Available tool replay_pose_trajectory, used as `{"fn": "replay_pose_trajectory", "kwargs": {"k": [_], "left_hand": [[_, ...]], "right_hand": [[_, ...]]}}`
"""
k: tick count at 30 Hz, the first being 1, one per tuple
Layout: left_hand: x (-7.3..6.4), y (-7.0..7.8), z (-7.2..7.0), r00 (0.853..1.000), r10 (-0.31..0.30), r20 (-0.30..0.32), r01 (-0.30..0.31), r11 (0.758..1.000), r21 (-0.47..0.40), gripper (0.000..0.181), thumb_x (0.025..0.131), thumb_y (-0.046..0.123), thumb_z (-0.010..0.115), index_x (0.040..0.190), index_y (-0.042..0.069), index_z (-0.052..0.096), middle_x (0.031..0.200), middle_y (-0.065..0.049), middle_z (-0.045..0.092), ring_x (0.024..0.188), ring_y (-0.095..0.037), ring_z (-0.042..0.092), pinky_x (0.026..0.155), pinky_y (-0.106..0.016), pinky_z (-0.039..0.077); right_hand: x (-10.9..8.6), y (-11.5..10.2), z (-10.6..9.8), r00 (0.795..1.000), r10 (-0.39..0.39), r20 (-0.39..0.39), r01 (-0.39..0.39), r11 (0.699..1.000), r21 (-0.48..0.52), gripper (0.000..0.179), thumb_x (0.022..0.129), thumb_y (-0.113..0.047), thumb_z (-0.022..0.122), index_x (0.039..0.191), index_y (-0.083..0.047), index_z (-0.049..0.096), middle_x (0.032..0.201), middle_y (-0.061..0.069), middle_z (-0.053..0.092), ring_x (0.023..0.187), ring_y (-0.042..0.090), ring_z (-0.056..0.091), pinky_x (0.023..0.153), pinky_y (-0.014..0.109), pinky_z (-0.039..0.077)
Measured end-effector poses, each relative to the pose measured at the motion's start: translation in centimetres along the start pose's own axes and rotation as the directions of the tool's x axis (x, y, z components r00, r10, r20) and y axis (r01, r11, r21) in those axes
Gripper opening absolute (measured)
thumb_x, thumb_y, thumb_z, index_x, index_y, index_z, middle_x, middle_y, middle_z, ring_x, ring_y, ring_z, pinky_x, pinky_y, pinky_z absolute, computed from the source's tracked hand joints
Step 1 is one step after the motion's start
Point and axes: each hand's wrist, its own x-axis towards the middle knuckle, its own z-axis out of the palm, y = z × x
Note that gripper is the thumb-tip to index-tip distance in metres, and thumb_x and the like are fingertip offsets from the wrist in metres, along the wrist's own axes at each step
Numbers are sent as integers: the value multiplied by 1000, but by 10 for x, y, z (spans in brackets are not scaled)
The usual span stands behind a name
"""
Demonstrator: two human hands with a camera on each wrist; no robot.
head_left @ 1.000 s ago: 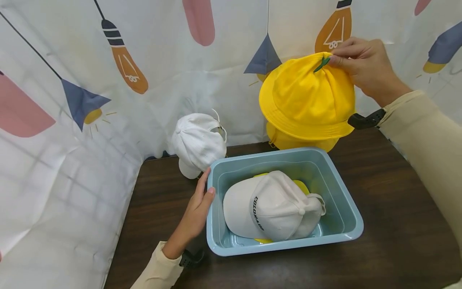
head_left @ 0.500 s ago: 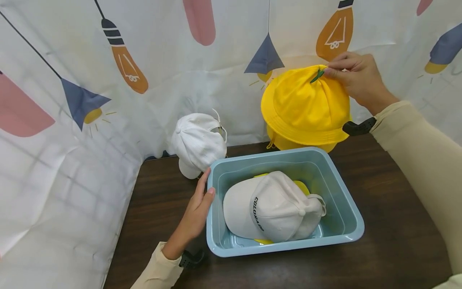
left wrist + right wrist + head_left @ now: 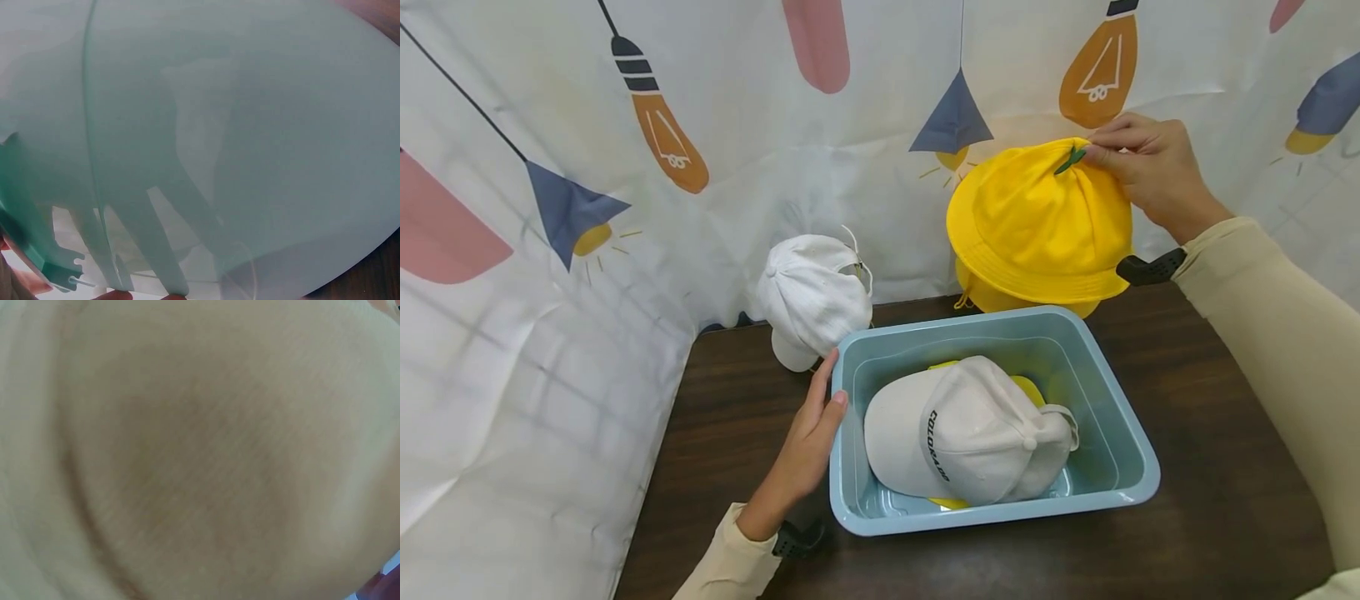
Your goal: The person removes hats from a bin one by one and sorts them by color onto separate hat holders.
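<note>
Dark surface [image 3: 1210,400], bulb-print cloth [image 3: 730,108] behind. R hand [image 3: 1157,171] pinching yellow hat [image 3: 1037,217] nr far edge; L hand [image 3: 805,437], fingers straight, touching blue tub [image 3: 1101,425].

A blurred beige surface [image 3: 212,444] nearly fills your right wrist view, too unclear to name; a darker crease [image 3: 81,501] curves down its left side, and a dark reddish patch [image 3: 380,587] shows at lower right.

The yellow hat [image 3: 1037,225] (green-tabbed) tilts behind the blue basin [image 3: 1099,429].
</note>
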Motion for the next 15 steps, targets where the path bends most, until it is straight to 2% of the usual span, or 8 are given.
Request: {"fn": "replay_pose_trajectory", "kwargs": {"k": [7, 15], "left_hand": [[0, 0, 1, 1000, -6, -4, 6, 1000, -3, 58, 112, 26, 37, 165, 26, 12, 167, -9, 25, 147, -39, 36, 110, -66, 38], [0, 1, 2, 1000, -7, -7, 7, 1000, 0, 58, 112, 26, 36, 165, 26, 11, 167, -9, 24, 148, -38, 35, 110, -66, 38]], "right_hand": [[-3, 6, 1, 1000, 2, 0, -2, 1000, 19, 25, 94, -7, 70, 115, 6, 74, 100, -2, 67, 95, 12, 59, 79, 12, 56], [-10, 11, 9, 999, 40, 8, -41, 997, 69, 27, 94, -9, 70, 118, 4, 74, 102, 0, 66, 95, 14, 58, 80, 12, 56]]}}
